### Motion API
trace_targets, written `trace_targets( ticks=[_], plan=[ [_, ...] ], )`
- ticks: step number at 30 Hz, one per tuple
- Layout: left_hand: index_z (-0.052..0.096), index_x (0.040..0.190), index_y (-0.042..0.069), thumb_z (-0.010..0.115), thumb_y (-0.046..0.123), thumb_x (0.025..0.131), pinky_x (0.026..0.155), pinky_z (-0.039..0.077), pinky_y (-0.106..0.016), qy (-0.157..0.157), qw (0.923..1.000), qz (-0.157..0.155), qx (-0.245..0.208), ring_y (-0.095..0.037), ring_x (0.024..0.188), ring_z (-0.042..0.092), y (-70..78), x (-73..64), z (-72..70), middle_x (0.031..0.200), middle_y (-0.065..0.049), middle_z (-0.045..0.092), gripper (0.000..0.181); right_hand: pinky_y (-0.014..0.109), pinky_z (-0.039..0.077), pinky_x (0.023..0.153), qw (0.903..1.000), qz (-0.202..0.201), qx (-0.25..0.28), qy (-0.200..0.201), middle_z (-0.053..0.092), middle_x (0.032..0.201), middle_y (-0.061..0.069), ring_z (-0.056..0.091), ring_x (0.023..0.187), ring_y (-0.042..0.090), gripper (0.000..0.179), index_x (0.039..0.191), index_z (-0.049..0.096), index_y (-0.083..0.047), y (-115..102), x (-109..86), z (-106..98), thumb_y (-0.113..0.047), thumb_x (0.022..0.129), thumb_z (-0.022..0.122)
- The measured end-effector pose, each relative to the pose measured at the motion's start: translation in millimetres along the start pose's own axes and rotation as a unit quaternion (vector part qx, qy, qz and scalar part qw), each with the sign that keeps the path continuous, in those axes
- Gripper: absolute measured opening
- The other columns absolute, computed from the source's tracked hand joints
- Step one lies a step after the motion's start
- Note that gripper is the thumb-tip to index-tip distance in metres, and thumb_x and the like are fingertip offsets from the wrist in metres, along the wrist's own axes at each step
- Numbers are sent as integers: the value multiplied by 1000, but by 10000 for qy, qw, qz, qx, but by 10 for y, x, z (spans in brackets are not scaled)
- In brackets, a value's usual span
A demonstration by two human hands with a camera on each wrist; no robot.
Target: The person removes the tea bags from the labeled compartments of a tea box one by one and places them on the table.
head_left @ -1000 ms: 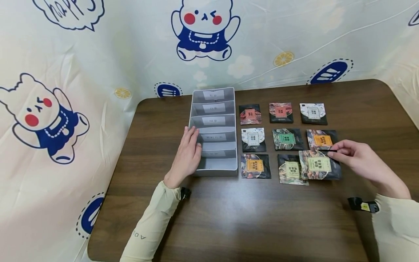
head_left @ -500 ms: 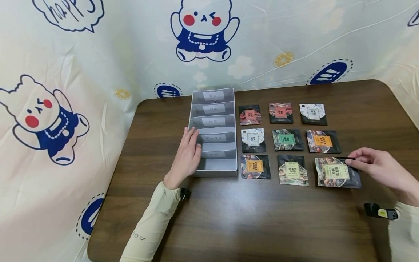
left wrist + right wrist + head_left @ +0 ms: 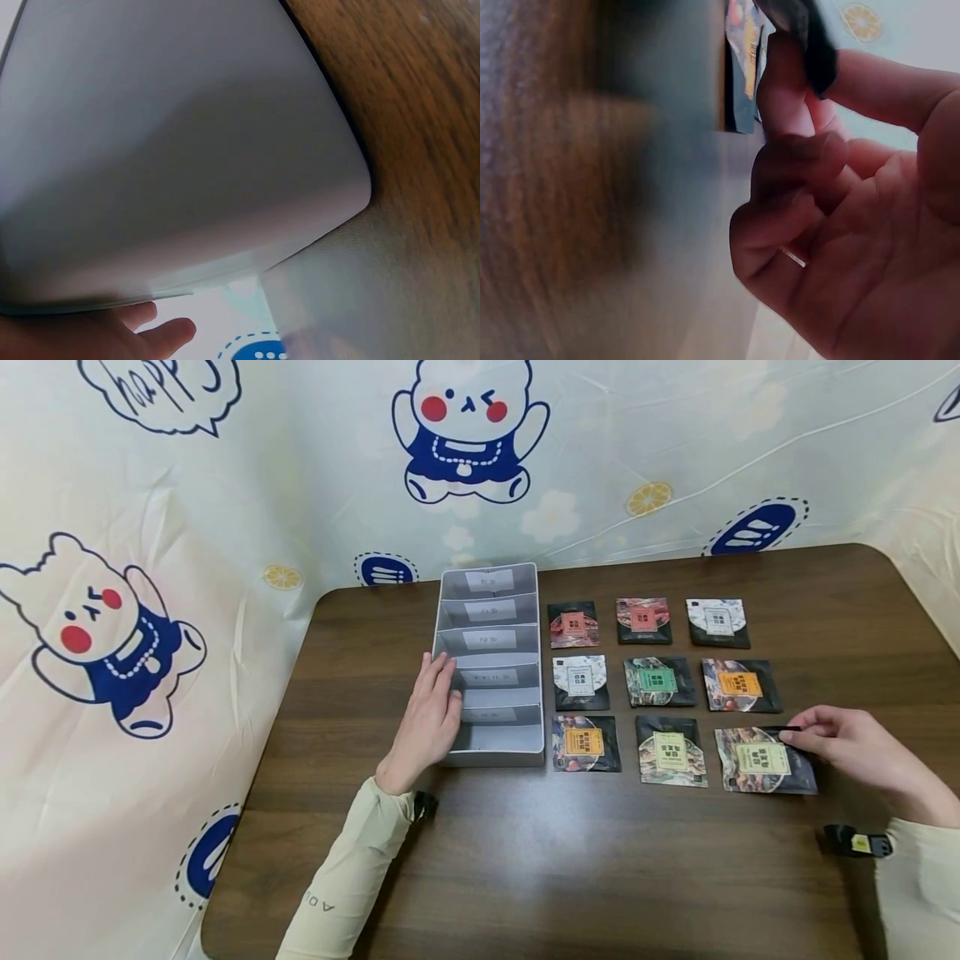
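Thumb and index finger of my right hand [image 3: 855,747] pinch the top right corner of a dark sachet with a pale green label [image 3: 763,760], at the near right end of the sachet rows. The right wrist view shows that dark corner [image 3: 821,64] between the fingertips, the other fingers curled in. My left hand [image 3: 427,718] rests with extended fingers along the left rim of a grey divided box [image 3: 491,758]. In the left wrist view the box's outer wall [image 3: 187,150] fills most of the picture, with some fingers [image 3: 169,337] below it.
Right of the box, sachets lie in rows: red-labelled [image 3: 573,625], white-labelled [image 3: 580,681], green-labelled [image 3: 658,679], orange-labelled [image 3: 585,742] and another pale green one [image 3: 670,750]. The box compartments carry paper labels [image 3: 489,639]. A printed curtain [image 3: 330,485] hangs behind the brown table [image 3: 570,877].
My right hand has carried the pale green sachet right and toward me, uncovering the sachet beside it, then shifted slightly back left and lower. The left hand has stayed on the box.
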State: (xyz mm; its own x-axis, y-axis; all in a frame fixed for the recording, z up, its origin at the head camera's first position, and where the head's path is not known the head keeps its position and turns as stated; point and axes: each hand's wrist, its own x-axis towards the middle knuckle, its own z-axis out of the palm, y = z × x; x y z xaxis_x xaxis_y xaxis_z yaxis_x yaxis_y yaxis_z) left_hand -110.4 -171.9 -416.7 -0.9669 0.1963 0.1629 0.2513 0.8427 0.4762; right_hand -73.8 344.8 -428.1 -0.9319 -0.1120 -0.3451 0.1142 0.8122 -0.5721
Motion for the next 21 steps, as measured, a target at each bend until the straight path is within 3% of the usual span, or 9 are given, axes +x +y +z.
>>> trace_targets(
  ticks=[11,21],
  plan=[
    [39,145,-2,42,12,98,121,15,-43,1,10000,52,-20,-29,151,12,-5,14,16,154,-18,32,49,30,33,59,9994,165,-295,78,57,79,13,47,73,24,36,102,57,10,-20,24,41,-26,97,56],
    [39,144,-3,44,12,97,121,16,-45,60,10000,69,17,-31,150,13,5,15,11,153,-20,33,50,29,33,59,9994,281,-183,79,54,79,10,47,73,24,37,105,56,7,-17,34,78,-28,96,56]
  ],
)
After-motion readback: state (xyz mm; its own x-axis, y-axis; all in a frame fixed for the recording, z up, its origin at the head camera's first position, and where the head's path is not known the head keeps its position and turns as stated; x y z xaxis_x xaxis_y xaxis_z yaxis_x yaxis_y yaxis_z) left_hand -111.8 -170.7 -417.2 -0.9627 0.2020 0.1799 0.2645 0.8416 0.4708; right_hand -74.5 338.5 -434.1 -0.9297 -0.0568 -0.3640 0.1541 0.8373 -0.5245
